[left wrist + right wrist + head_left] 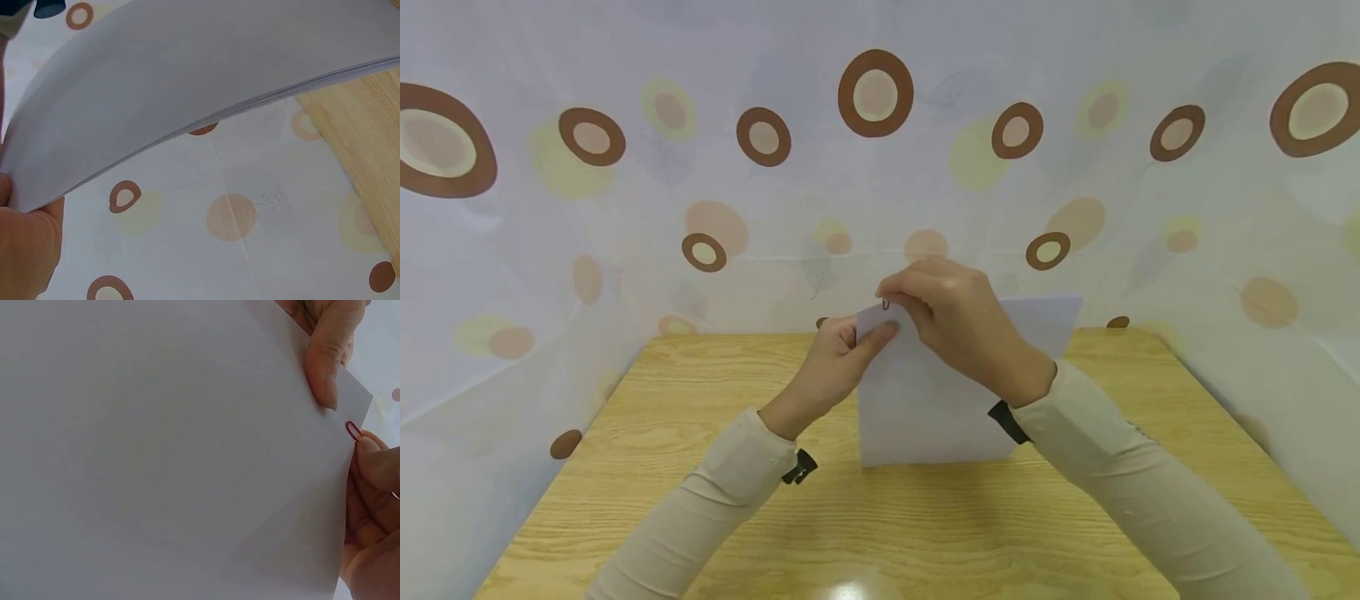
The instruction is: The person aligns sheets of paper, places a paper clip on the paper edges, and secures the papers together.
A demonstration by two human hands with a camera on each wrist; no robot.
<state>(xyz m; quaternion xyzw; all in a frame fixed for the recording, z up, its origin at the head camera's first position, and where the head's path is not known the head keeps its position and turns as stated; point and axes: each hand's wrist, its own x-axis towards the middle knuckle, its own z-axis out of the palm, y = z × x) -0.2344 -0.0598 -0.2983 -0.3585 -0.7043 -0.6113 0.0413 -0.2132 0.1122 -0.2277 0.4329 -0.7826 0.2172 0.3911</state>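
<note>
A stack of white paper sheets point(925, 408) is held up off the table, its several layered edges showing in the left wrist view. My left hand point(838, 358) pinches the stack near its upper left corner, thumb on the near face. At the top edge beside that corner, my right hand point(966, 321) pinches a small red paper clip point(353, 430). The clip's looped end lies over the face of the paper, while its other end is hidden by the thumb and finger. In the right wrist view, the left thumb point(324, 381) presses the paper close to the clip.
A wood-grain table point(715, 392) lies beneath the hands. White sheeting point(820, 167) printed with brown, tan and yellow circles hangs behind it and on both sides. Dark straps point(800, 467) show at both wrists below the light sleeves.
</note>
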